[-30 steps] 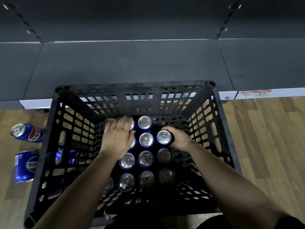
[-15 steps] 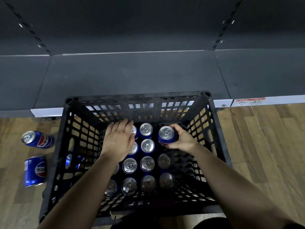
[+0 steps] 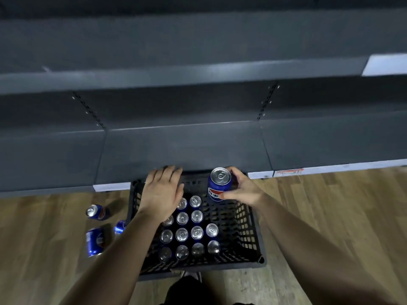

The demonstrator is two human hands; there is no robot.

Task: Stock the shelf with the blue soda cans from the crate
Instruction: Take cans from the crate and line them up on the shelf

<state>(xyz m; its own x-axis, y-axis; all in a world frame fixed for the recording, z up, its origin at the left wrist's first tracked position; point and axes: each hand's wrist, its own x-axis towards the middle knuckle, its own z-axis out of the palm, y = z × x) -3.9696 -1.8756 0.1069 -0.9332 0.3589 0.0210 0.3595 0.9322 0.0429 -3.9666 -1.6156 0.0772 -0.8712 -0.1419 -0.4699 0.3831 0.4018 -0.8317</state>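
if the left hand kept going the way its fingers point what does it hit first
Probably the grey bottom shelf: the left hand points forward past the crate, nothing else ahead; depth is unclear.

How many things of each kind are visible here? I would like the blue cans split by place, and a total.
Blue can in right hand: 1
Blue cans visible in crate: 13, left hand may hide more
Blue cans on floor: 3
Black crate: 1
Total: 18

Wood-plank floor (image 3: 343, 205), dim light
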